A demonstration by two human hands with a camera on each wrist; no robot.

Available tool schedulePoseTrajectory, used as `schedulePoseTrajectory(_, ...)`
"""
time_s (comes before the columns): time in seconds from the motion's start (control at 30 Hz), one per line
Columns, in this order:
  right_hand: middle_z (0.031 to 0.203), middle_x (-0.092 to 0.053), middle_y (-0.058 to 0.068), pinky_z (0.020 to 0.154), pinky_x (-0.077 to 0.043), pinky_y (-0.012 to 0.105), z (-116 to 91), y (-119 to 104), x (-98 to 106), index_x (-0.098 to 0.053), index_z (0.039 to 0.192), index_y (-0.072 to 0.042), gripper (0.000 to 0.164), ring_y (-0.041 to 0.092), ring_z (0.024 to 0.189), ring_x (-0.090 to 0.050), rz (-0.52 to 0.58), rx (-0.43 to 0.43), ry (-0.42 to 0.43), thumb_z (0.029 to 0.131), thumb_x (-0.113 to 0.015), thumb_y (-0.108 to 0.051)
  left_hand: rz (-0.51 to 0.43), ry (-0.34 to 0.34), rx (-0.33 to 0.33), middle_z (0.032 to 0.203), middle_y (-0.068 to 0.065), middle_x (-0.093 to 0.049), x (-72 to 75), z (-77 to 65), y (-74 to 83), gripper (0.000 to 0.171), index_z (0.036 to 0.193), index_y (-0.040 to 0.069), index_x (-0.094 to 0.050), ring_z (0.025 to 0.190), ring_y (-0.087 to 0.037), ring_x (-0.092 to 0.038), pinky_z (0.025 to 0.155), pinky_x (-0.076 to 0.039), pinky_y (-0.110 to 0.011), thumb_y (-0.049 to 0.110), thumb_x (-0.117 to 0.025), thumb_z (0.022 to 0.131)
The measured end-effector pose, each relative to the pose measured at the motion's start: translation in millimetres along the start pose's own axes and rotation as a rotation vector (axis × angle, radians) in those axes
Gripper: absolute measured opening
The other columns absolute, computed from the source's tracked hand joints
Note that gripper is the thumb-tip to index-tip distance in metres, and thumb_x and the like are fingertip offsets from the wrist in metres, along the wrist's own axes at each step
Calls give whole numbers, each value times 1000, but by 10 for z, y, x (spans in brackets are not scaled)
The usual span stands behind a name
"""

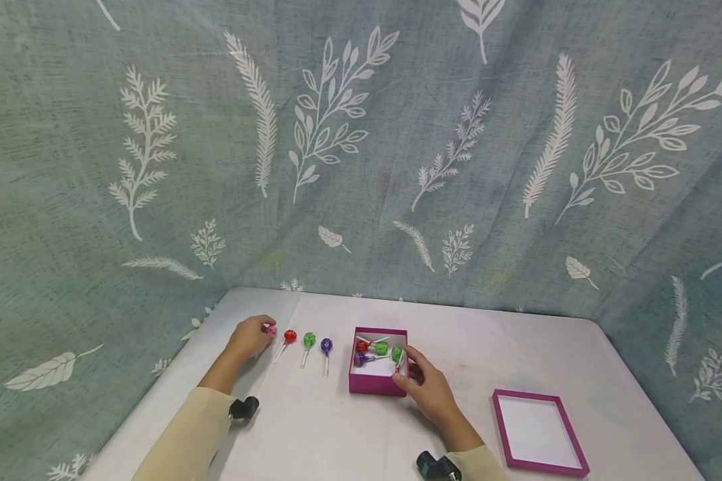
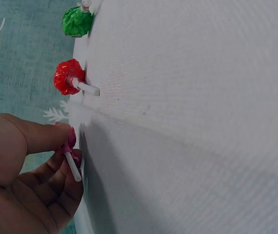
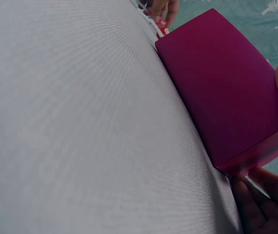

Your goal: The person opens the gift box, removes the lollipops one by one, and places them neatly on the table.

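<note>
In the left wrist view, a pink-wrapped lollipop (image 2: 72, 158) with a white stick is pinched between thumb and fingers of my left hand (image 1: 251, 337), low over the table's left side. Beside it, a red lollipop (image 1: 290, 336), a green lollipop (image 1: 309, 340) and a purple lollipop (image 1: 326, 345) lie in a row, sticks toward me. My right hand (image 1: 430, 391) grips the right side of a magenta box (image 1: 378, 384), thumb near its front corner and fingers along the side wall. Inside the open box lie several lollipops, among them red, green and purple ones.
A magenta box lid (image 1: 541, 431) with a white inside lies face up at the right. White cloth covers the table (image 1: 457, 324). Behind it hangs a blue-green curtain (image 1: 361, 167) with white leaf prints.
</note>
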State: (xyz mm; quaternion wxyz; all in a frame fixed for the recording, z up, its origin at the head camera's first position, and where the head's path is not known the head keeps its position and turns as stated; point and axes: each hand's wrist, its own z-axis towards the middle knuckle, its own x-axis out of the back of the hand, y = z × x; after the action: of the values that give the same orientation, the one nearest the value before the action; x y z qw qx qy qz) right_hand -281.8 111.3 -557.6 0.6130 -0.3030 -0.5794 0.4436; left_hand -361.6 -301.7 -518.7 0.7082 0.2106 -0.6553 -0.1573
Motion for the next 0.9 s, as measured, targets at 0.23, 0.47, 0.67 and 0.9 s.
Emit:
schedulePoseTrajectory(0.23,135,-55,15,93,-46,51,-6,-3,-7,-45,146,-26,68,31,116,-58,0,-4,-2,86,-72,-43,-1,-3,5,100,-16,-64,-16,-8,-36,32,118,0,-64,87,-30,-58,79,-48,-50,10,-68,88)
schedulePoseTrajectory(0.47,134,-56,14,94,-46,51,-10,-15,-11,-46,146,-25,68,30,115,-59,11,-2,-3,85,-73,-42,4,14,-1,97,-14,-64,-1,-39,-53,38,121,1,-63,86,-29,-58,78,-47,-50,10,-70,85)
schedulePoseTrajectory(0.67,134,-56,14,94,-46,50,-7,-9,-7,-45,146,-27,68,30,115,-58,8,0,-8,85,-73,-43,-3,-2,25,107,-21,-62,76,-70,3,38,121,1,-62,97,-37,-58,82,-45,-54,16,-70,87)
schedulePoseTrajectory(0.9,135,-55,14,92,-47,50,5,12,9,-45,145,-28,68,31,116,-58,10,-2,-11,85,-72,-45,-31,8,4,117,-21,-62,187,-103,186,38,124,4,-62,107,-39,-57,88,-44,-55,19,-69,90)
